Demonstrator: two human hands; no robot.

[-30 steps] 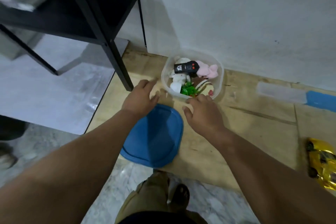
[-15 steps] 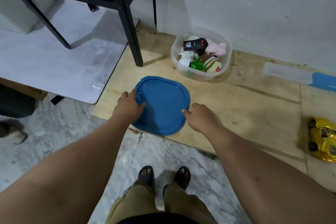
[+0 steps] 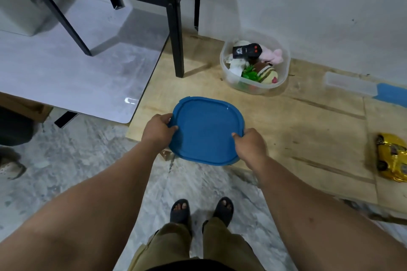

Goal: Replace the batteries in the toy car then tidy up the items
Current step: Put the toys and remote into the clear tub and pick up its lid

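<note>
The tidying looks well advanced, though not finished: the clear round plastic tub (image 3: 255, 66) by the white wall already holds a black remote control with two red buttons (image 3: 246, 51), a pink plush toy (image 3: 273, 55), a striped egg-shaped toy (image 3: 267, 72) and something green, yet it stands open, and its flat blue rounded-square plastic lid (image 3: 206, 131) is nearer the person than the tub, lifted just off the pale plywood sheet (image 3: 297, 130) both sit over. Judging by that, closing the tub is the step in hand. The shiny yellow toy car (image 3: 391, 157) lies on the same sheet, well apart to the right of the tub and nearer the person, outside any container; whether its batteries are changed cannot be told from here, and it probably remains to be put away. The left hand (image 3: 157, 128) grips the lid's left edge, thumb on top and fingers curled under the rim; the right hand (image 3: 251, 144) grasps the lid's right near corner the same way. Both forearms reach forward and down, roughly symmetric, holding the lid nearly level. A black metal table leg (image 3: 177, 37) stands left of the tub.
</note>
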